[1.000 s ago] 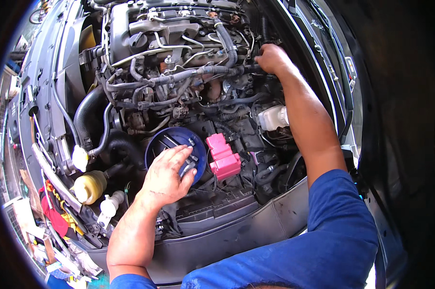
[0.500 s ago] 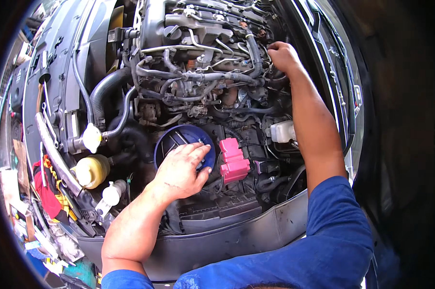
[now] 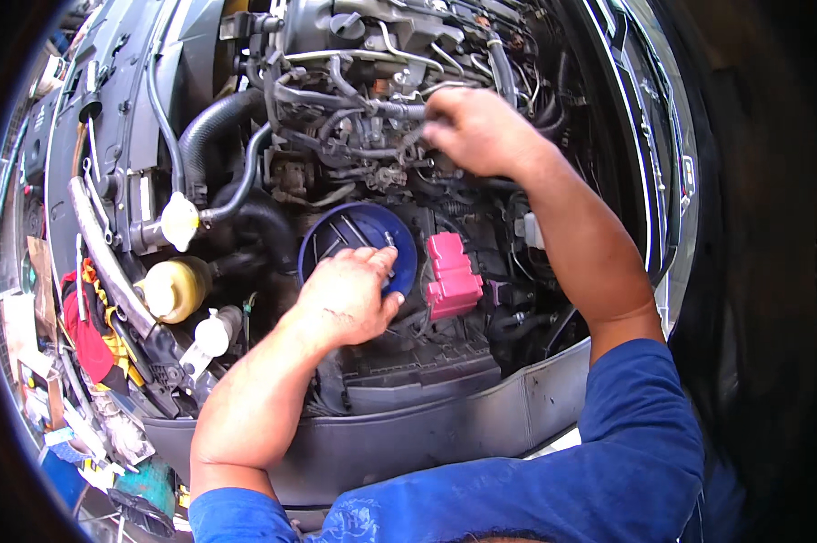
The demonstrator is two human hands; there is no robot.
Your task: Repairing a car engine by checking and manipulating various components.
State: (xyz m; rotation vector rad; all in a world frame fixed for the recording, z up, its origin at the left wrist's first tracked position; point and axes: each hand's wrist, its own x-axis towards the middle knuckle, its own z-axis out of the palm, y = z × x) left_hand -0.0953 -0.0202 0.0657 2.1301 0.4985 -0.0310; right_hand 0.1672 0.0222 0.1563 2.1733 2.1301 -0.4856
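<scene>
Head view: The engine bay stands open and the engine (image 3: 372,81) lies exposed, with pipes and hoses running across it. The bowl (image 3: 406,264), blue and round, sits in the bay between the black hose (image 3: 217,127) and the pink cover (image 3: 455,276). Several small parts (image 3: 389,240), including slim rods and a metal piece, lie loose inside it.

The left hand (image 3: 345,291) lies palm down over the near side of the bowl. Its fingers are loosely bent, with the thumb apart; the palm side is hidden, so a hold cannot be confirmed. The right hand (image 3: 483,131) is over the engine, well apart from the bowl. Its fingers are curled and blurred; whether they have hold of anything cannot be told.

Status, by judgement: work on the engine is under way and incomplete. Access is achieved. The parts in the bowl remain unfitted; whether they belong to this engine cannot be determined, nor can the number of operations outstanding.
</scene>
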